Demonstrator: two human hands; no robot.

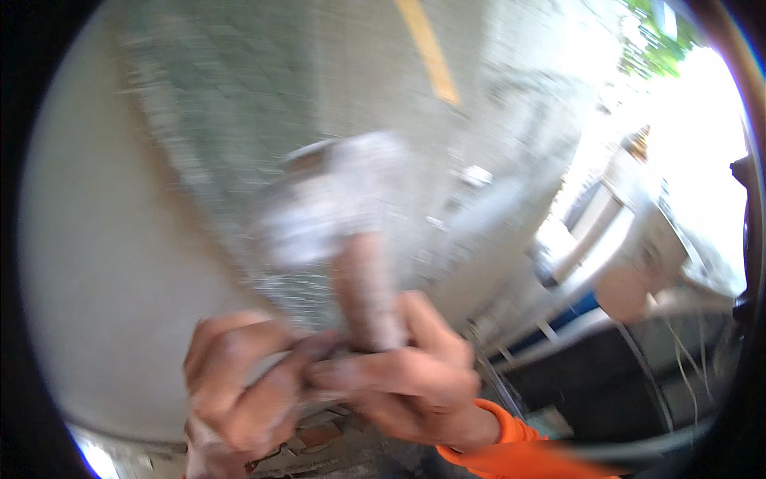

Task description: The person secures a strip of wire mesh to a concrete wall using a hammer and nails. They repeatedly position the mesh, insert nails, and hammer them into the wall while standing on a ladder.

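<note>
A hammer-shaped tool [369, 299] with a thick brown handle and a whitish-grey head stands upright in front of me, smeared by motion. My right hand [423, 375], below an orange sleeve, is closed round the lower end of its handle. Close beside it on the left, my left hand [243, 379] has its fingers curled and pinched together. Its fingertips meet those of the right hand near the handle's base. Whatever the left fingers hold, if anything, is hidden and blurred.
A smooth grey surface [104, 279] curves along the left, beside a greenish patterned strip [231, 96]. A yellow stripe [431, 52] crosses the grey surface beyond. Dark panels [590, 391] and pale clutter stand at right, near a bright opening with greenery [658, 40].
</note>
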